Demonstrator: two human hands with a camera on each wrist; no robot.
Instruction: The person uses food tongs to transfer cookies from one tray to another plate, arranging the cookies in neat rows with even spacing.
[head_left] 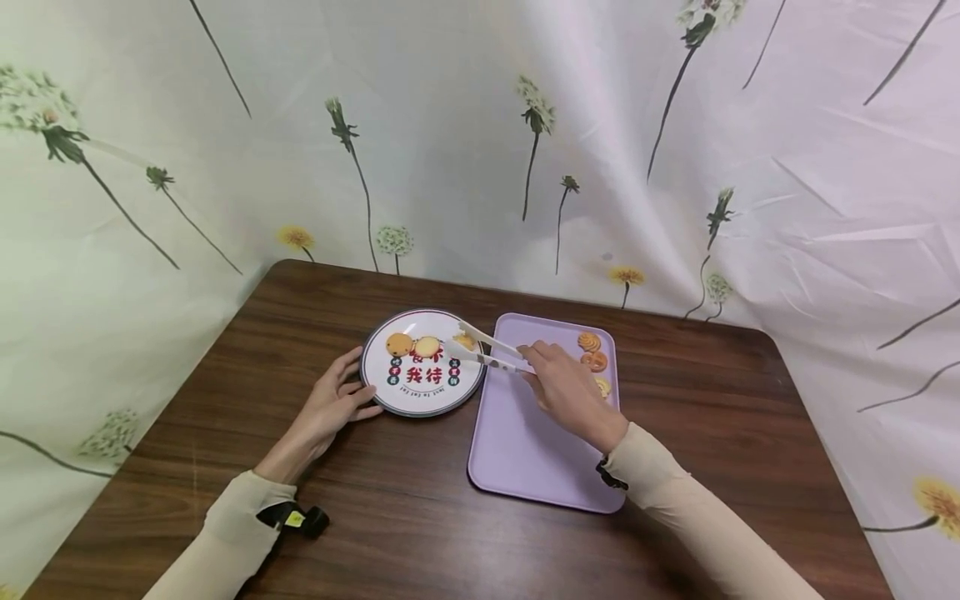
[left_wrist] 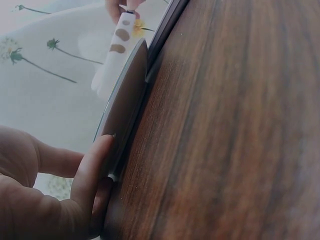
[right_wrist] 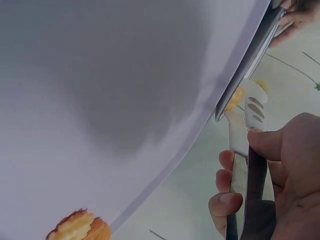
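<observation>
My right hand (head_left: pixel 566 392) grips white tongs (head_left: pixel 491 350), whose tips are around a yellow cookie (head_left: pixel 465 341) at the right side of the round plate (head_left: pixel 424 403). Two more cookies (head_left: pixel 399 344) (head_left: pixel 427 347) lie on the plate to the left of it. In the right wrist view, the thumb and fingers hold the tongs (right_wrist: pixel 239 135) by both arms. My left hand (head_left: pixel 330 404) touches the plate's left rim, fingers spread; the left wrist view shows a fingertip against the plate's edge (left_wrist: pixel 120 110).
A purple tray (head_left: pixel 525 467) stands right of the plate, with several cookies (head_left: pixel 589 342) along its right side, partly behind my right hand. Both stand on a dark wooden table (head_left: pixel 390 517). A flowered cloth (head_left: pixel 465 167) hangs behind the table.
</observation>
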